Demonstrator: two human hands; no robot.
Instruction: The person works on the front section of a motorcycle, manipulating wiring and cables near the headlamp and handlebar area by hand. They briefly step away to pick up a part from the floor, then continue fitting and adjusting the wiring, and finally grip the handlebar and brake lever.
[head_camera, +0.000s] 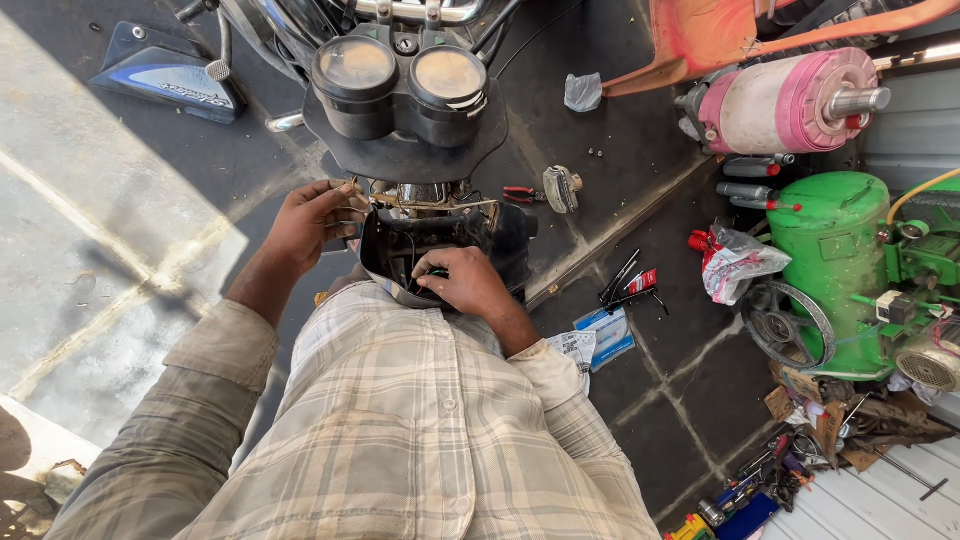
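A motorcycle front stands before me, with two round gauges (400, 75) on a black panel. Below them hangs the open black headlight housing (510, 235) with wires inside. My left hand (312, 222) grips the housing's left edge by the wires. My right hand (462, 282) reaches into the housing from the near side, fingers curled on something inside that I cannot make out. My plaid shirt hides the lower part of the housing.
Red-handled pliers (520, 194) and a small metal part (562, 187) lie on the dark floor to the right. Further right are a pink-and-white cylinder (790, 100), a green machine (840, 260), a plastic bag (735, 262), spray cans and scattered tools. A blue side panel (165, 72) lies top left.
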